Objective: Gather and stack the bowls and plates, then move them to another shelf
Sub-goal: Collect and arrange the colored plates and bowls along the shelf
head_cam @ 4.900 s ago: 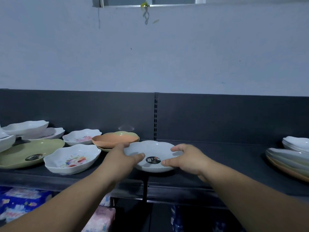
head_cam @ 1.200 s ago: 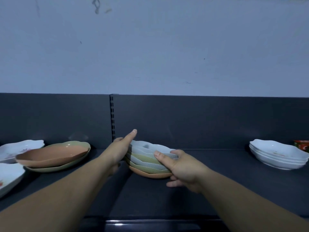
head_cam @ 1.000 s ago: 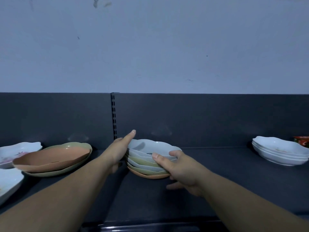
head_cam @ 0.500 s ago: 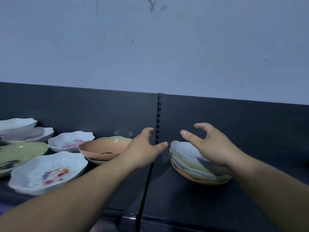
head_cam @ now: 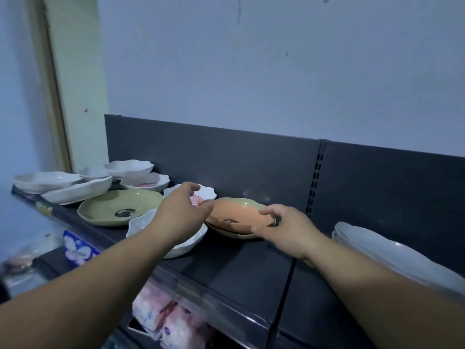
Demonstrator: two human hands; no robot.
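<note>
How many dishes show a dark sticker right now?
2: the green plate left of the left hand, and the orange dish by the right hand. Others may be hidden.

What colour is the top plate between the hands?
The plate is orange, green at its far rim; head view.

Pale wall [head_cam: 251,59], dark grey shelf backboard [head_cam: 226,159], cream door frame [head_cam: 75,71] left.

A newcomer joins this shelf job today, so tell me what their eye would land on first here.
The left hand and right hand flank the orange plate, which sits on a greenish plate in the middle of the dark shelf; whether either hand grips it is unclear. Further left, white scalloped bowls and a green plate crowd the shelf's end.
</note>
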